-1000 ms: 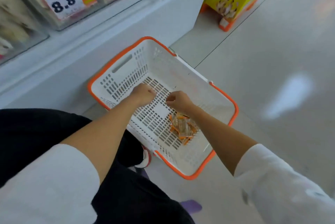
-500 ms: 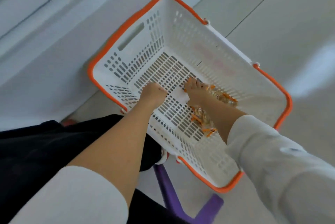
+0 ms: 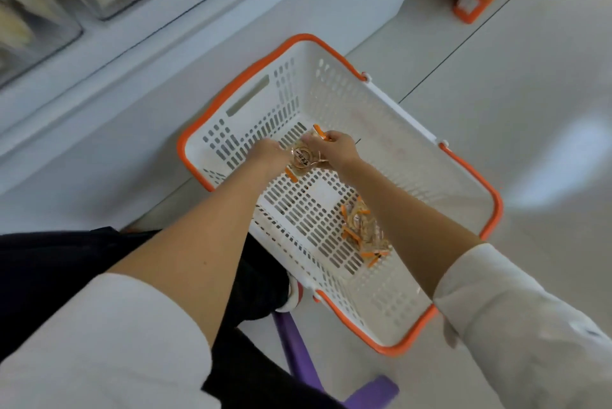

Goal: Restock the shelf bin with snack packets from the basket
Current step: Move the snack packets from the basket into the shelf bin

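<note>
The crinkly clear snack packets (image 3: 302, 157) with orange ends sit bunched between the hands, half covered by fingers, their print unreadable. A second heap (image 3: 359, 229) lies partly under the right forearm. The left hand (image 3: 270, 153) and right hand (image 3: 336, 147) curl onto the bunch from either side, surrounded by the basket (image 3: 381, 104) of slotted white plastic with an orange rim. The glossy shelf bin (image 3: 39, 27), far ahead-left, is blurred and cut off.

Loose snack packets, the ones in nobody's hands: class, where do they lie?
Head view: the loose snack packets lie on the basket floor, right of centre, beside the right forearm, nearer the person than the held packets.
</note>
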`<state>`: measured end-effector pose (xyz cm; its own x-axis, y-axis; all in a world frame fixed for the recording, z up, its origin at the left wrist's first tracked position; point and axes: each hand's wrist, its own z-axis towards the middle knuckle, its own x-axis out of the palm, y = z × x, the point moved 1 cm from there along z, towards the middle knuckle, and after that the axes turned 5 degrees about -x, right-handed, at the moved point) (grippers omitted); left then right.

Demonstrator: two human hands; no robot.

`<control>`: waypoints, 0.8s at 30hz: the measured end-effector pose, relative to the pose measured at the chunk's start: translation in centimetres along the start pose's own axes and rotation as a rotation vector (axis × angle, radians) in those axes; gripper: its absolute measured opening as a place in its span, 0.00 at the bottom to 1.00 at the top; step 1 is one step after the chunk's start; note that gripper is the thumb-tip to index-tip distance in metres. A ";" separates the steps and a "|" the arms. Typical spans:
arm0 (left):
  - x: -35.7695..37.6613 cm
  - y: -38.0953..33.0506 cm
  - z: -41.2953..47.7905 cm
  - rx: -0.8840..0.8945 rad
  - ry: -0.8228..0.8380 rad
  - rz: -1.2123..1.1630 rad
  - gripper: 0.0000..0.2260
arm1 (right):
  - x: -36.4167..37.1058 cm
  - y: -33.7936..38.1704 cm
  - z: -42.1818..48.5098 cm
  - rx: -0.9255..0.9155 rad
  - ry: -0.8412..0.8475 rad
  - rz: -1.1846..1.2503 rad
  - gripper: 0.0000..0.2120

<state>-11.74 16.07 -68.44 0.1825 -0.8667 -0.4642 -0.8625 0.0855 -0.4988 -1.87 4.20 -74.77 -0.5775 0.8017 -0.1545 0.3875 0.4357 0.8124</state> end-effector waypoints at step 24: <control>-27.6 -12.2 -24.8 0.579 -0.348 -0.216 0.12 | 4.2 36.1 -19.8 -0.844 0.275 -0.164 0.20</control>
<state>-17.94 26.75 -31.39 0.5443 -0.6950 -0.4699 -0.4181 0.2609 -0.8701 -4.54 15.24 -34.97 -0.7724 0.5825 -0.2530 -0.3087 0.0038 0.9512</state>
